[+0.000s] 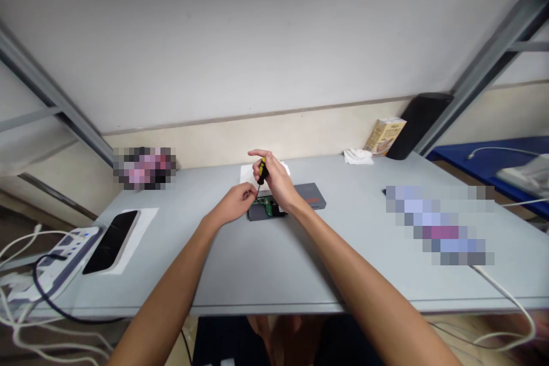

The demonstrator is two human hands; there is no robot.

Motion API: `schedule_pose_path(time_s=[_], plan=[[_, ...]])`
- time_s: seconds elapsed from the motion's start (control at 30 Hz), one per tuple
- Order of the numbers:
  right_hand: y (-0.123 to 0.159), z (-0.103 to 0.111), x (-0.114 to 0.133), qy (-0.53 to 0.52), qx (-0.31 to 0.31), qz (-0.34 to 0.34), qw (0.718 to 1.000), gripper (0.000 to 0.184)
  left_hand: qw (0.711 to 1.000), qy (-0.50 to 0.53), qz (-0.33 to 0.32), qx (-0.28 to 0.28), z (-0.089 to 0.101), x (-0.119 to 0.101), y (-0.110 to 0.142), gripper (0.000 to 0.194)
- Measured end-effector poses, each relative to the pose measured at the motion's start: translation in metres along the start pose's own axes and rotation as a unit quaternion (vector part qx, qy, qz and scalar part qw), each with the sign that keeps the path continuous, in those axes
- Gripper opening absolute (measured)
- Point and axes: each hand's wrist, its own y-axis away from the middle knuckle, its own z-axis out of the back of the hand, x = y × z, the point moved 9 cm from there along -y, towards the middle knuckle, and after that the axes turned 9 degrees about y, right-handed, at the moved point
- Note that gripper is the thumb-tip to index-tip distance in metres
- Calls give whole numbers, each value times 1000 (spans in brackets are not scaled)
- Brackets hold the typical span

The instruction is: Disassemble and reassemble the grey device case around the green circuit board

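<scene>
- The screwdriver [262,171], at the middle of the frame, has a chunky black handle marked with yellow and a thin metal shaft.
- It leans: the handle's top is up and slightly right in the frame, the tip down and a little left, towards the circuit board. Whether the tip touches anything is too small to make out.
- Just below it lies an open dark grey casing [257,214], a green circuit board [269,206] showing inside; its long axis runs roughly left to right.
- The right hand [278,179] is closed round the screwdriver handle, one finger stuck out to the left.
- The left hand [234,201] rests low at the casing's left end, fingers bunched by the shaft; I can't tell whether they pinch anything.
- The right hand and wrist block the casing's right end, and a grey panel [315,194] with an orange mark peeps out beyond; I can't see whether the two join.
- A white sheet [246,174] lies behind the hands on the pale grey surface [266,274].
- Centre left, a dark-screened phone [112,240] lies by a white power strip [60,266].
- Upper right, crumpled tissue [358,156] sits beside a yellow box [384,136].
</scene>
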Motion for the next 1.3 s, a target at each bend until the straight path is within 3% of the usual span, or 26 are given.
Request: schedule_pose_path(time_s=[0.17, 0.53, 0.67, 0.83, 1.0, 1.17, 1.3], plan=[[1, 6, 2, 46, -25, 2, 999, 47, 1000, -2, -3, -1, 0, 1, 0, 18], [-1, 0, -1, -20, 9, 2, 1000, 50, 1000, -9, -7, 0, 1, -1, 0, 17], [2, 0, -2, -12, 2, -30, 999, 43, 1000, -14, -5, -2, 1, -1, 0, 18], [2, 3, -5, -43, -27, -30, 998, 50, 1000, -9, -14, -1, 0, 1, -1, 18], [-1, 0, -6, -85, -3, -39, 996, 49, 1000, -7, -10, 0, 1, 1, 0, 18], [-2, 5, -10, -74, -15, -48, 996, 38, 1000, -5, -7, 3, 1, -3, 1, 16], [-1, 9, -14, -102, -37, -59, 992, 50, 1000, -5, -10, 2, 1, -5, 0, 17]])
